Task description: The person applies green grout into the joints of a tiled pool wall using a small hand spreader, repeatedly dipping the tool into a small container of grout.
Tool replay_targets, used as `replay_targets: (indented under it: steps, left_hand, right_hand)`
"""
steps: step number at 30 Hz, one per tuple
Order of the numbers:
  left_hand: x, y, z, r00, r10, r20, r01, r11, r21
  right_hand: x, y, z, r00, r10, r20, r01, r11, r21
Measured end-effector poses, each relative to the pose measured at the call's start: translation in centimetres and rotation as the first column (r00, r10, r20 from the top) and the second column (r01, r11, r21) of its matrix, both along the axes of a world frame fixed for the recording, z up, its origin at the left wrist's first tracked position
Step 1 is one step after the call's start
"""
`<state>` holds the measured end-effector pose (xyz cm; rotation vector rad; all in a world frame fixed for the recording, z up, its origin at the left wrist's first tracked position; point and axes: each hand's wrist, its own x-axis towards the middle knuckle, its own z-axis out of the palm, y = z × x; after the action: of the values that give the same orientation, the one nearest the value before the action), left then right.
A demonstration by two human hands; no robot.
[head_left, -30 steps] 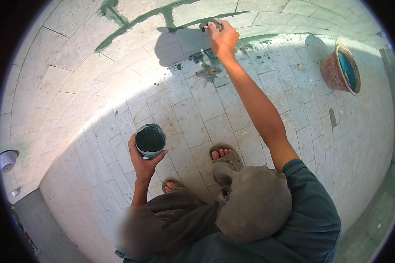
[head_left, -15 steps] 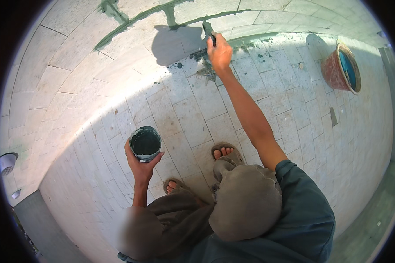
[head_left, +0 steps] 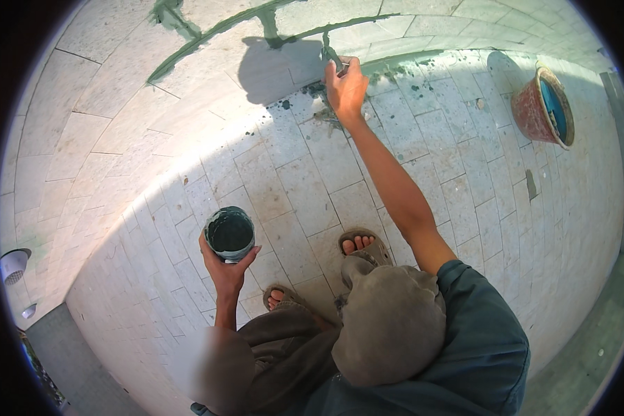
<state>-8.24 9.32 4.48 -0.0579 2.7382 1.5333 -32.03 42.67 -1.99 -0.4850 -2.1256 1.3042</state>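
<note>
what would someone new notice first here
The dark green streaks across the pale tiled wall at the top stand out first. Lower left of centre, the bare left hand holds a round container of dark green material. A reddish round bucket sits at upper right.

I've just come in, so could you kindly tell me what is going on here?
The person's left hand holds a round tub of dark green paste. The right hand pinches what looks like a small green-coated applicator at the wall, which bears green strips. A reddish bucket stands on the tiled floor.
</note>
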Motion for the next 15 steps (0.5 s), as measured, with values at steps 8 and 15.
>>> replay_targets:
  steps: [8,15]
  left_hand:
    - [0.0,0.1,0.0,1.000,0.025,0.007,-0.025,0.999,0.023]
    - [0.1,0.0,-0.1,0.999,0.035,0.038,-0.037,0.998,0.050]
  right_hand:
    - [-3.1,0.6,6.7,0.928,-0.012,-0.372,-0.152,0.900,-0.408]
    - [-0.6,-0.4,1.3,0.973,0.035,-0.228,0.001,0.988,0.155]
